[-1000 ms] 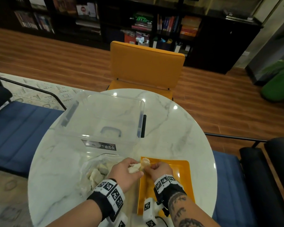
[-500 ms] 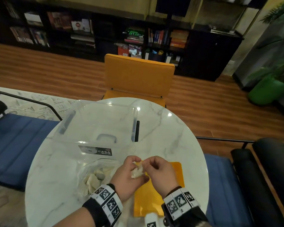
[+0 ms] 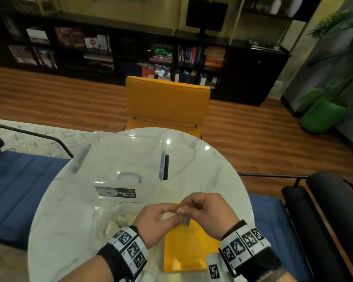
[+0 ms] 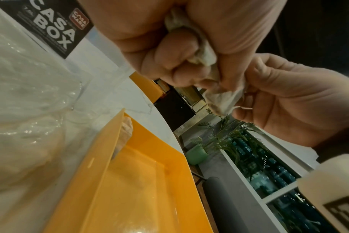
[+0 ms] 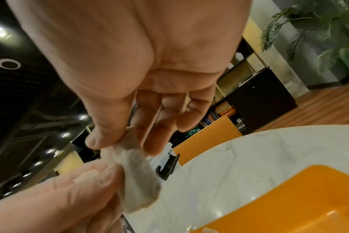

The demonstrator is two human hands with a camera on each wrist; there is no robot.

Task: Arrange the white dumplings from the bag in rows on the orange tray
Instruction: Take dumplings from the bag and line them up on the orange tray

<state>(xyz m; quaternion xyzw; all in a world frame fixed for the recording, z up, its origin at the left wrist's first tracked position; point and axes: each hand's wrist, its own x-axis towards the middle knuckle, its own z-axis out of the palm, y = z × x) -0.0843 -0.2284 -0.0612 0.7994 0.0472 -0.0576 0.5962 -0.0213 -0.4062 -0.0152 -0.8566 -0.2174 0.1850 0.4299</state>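
now, hands: both raised over the orange plastic tray (image 3: 189, 253), meeting at its far left
left hand (image 3: 155, 222): curled around pale white dumplings (image 4: 201, 52)
right hand (image 3: 209, 212): thumb and fingers pinch one white dumpling (image 5: 135, 178)
clear plastic bag (image 3: 114, 216): left of tray, holds more
tray: one dumpling inside

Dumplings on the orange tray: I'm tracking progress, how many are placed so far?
1 white dumpling lies in the orange plastic tray, against its far corner wall. Hands cover part of the tray in the head view, so others may be hidden.
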